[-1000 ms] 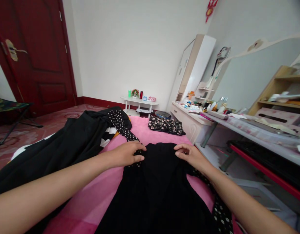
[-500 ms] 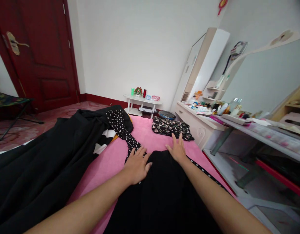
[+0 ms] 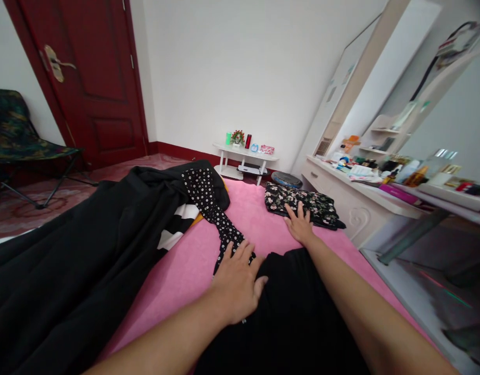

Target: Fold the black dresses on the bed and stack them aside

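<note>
Right hand (image 3: 301, 229) moved outward; black garment (image 3: 298, 312) near it, partly under left fingers (image 3: 247, 252)

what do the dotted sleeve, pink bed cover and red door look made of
Dotted sleeve: probably thin, matte cloth, since it narrows into soft folds. Pink bed cover: perhaps plush fleece, its dull surface softly mottled. Red door: likely painted or varnished wood, its moulded surface faintly glossy, though metal is possible.

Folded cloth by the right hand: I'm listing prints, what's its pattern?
The folded cloth is black with pale flowers, clearest in the head view.
</note>
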Demonstrator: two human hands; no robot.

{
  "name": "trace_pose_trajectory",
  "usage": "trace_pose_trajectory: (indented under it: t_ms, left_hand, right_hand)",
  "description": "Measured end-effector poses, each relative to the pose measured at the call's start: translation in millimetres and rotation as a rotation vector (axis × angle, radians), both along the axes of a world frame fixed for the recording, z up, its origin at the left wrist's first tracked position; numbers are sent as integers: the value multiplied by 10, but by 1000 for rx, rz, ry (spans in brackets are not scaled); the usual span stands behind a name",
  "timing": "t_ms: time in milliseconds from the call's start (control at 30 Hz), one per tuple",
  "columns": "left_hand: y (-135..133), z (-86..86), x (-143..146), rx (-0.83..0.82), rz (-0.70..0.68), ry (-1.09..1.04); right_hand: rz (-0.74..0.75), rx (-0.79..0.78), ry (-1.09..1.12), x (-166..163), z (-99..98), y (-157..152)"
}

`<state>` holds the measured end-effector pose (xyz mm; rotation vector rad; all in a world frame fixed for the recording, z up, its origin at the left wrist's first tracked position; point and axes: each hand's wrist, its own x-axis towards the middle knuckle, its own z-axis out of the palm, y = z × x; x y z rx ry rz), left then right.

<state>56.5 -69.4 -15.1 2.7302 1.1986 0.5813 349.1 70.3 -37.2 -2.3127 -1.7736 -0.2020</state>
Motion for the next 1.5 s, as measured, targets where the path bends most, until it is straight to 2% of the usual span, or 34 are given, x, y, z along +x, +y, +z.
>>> trace_pose_trajectory:
  t_ms: [267,433,500,567,667,733,800,867,1000,1067,1133,1233,1300,1333,1400,1433,1500]
  left_hand:
    - [9,15,24,-21,10,5]
    - [37,17,9,-23,17,-38]
    - [51,21,6,-13,23,-53]
    - [57,30,5,3,36,-72]
    - [46,53,-4,20,66,-101]
    - [29,66,-16,22,75,-111]
    - [10,73,-29,29,74,-113]
    - [-6,76,-38,43,68,-107]
    - [-33,137,-96,49,36,-66]
    - [-54,212,-195,58,-33,17]
    - [-77,298,-369,93,-158,136]
    - [-70,428,-742,153,-363,294]
    - [8,541,-1002,175,-447,361]
    - [78,619,-1114,186,-453,385]
    - [274,829,-1275,224,-376,406]
    - [393,956,-1317,251,-306,405]
    - [638,1217,-1320,322,-133,369]
  right_hand:
    - [-10,-47,49,103,28,170]
    - [-46,-151,110,4,71,8]
    - [-15,-244,168,-44,136,-174]
    - [87,-309,263,-66,243,-429]
    - [269,-318,523,-28,443,-923]
    - [335,-314,639,27,541,-1288]
    - [376,-286,602,70,567,-1643]
    - [367,-212,470,67,527,-1957]
    - [165,-55,277,-105,437,-2425]
    - [166,-47,278,-203,484,-2595]
    - [239,-63,287,-236,613,-2740]
    - [295,-77,278,-101,911,-2898]
    - [287,-117,303,69,1136,-2929]
    - [283,-146,325,152,1248,-2911]
    - [269,-184,353,271,1464,-2794]
    - [244,-165,336,299,1564,-2699]
    - [145,-1,213,291,1734,-2462]
